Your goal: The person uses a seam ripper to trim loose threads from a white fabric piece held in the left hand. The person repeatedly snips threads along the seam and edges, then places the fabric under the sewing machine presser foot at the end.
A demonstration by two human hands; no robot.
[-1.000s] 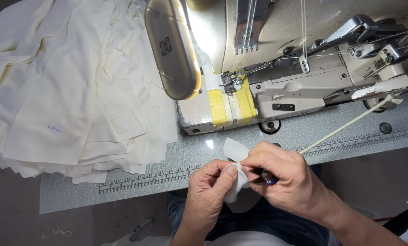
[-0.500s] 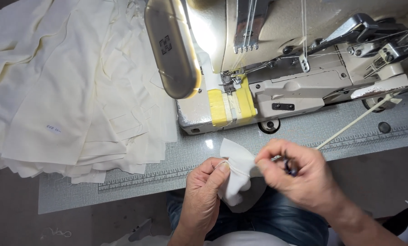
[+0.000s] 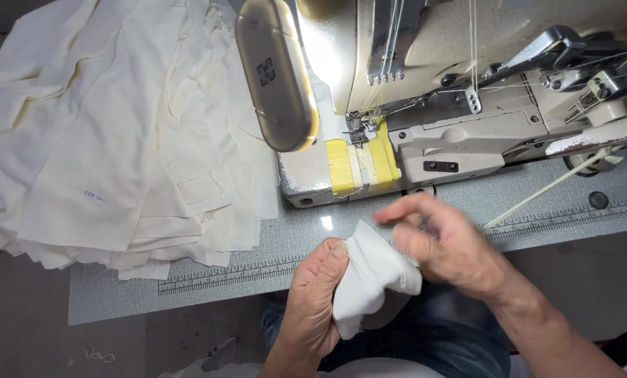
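My left hand [image 3: 313, 301] pinches a small folded piece of white fabric [image 3: 369, 280] at the near table edge, thumb on top. My right hand [image 3: 446, 245] is blurred with motion just right of the fabric, its fingers curled. A small dark tool seems to sit between its fingers, but the blur hides its shape. Both hands are in front of the sewing machine [image 3: 460, 133], below its needle area [image 3: 359, 129].
A big stack of cream fabric pieces [image 3: 117, 133] covers the left of the grey table [image 3: 117, 297]. The machine bed carries yellow tape [image 3: 341, 164]. A cream strip [image 3: 545, 189] runs diagonally from the machine's right end. A printed ruler [image 3: 229, 273] lines the table's front edge.
My right hand has pulled away from the fabric, to the right and upward. The left hand has kept hold of the white piece and turned it a little.
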